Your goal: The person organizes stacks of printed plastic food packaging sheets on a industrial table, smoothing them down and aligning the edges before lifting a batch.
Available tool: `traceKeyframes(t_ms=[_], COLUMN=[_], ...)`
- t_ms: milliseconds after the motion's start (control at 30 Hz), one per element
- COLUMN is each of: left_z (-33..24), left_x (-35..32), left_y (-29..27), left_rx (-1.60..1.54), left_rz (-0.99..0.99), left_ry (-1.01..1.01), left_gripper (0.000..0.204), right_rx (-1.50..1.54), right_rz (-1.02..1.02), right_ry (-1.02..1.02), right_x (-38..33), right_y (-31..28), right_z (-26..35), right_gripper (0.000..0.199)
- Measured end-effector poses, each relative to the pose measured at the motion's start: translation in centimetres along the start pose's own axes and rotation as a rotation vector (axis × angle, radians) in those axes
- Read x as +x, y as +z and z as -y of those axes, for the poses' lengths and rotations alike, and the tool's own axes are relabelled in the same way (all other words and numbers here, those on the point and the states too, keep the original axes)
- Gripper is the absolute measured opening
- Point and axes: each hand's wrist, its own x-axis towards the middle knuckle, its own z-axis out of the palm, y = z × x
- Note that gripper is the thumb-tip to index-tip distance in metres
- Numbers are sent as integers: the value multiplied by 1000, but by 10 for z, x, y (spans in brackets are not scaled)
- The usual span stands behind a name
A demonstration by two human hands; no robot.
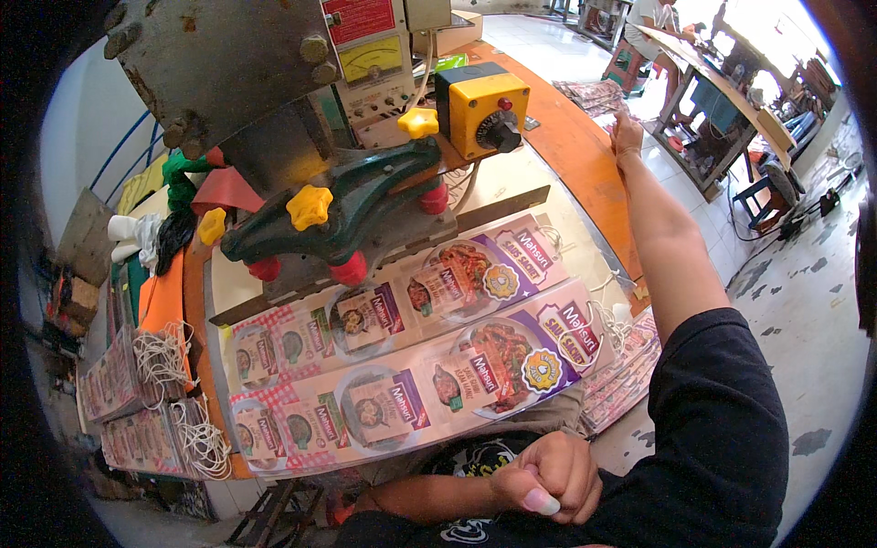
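My left hand is closed in a fist in front of my body, thumb along the curled fingers, with nothing showing in it. Stretched far to the right, my right hand has its fingers closed at the end of a printed plastic strip; the exact grip is small and partly hidden. Two long printed plastic strips with food pictures lie side by side under the press: the far strip and the near strip. White cords hang at their right ends.
A press with a dark green clamp frame and yellow knobs stands over the orange table, beside a yellow control box. Corded strip stacks lie at left, another stack at right. Another person sits far right.
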Motion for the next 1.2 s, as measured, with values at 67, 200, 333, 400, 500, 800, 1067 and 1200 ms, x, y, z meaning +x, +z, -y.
traceKeyframes(t_ms=[67, 200, 333, 400, 500, 800, 1067, 1200], left_z=[-3, -3, -2, -4, -8, -18, -18, -17], left_x=[3, 2, 0, -1, -2, 4, 6, 56], left_y=[1, 14, 17, 15, 13, 23, 66, 89], left_rx=[-32, -105, -183, -187, -149, 312, 1216, 1642], left_rz=[6, 23, -3, -38, -102, -38, -300, -21], left_ry=[23, -31, -13, -7, -1, 127, 756, 754], left_gripper=[50, 50, 50, 50, 49, 42, 67, 54], right_rx=[320, 462, 587, 632, 705, 667, 527, 494], right_rz=[48, -120, -167, -177, -121, -101, -23, -38], right_ry=[233, 186, 187, 193, 170, 190, 262, 253], right_x=[-35, -69, -74, -75, -72, -62, -72, -69], right_y=[25, 22, 5, 4, 0, -1, 8, 5], right_z=[28, 92, 110, 109, 102, 94, 102, 101], right_gripper=[4, 42, 42, 42, 45, 46, 44, 43])
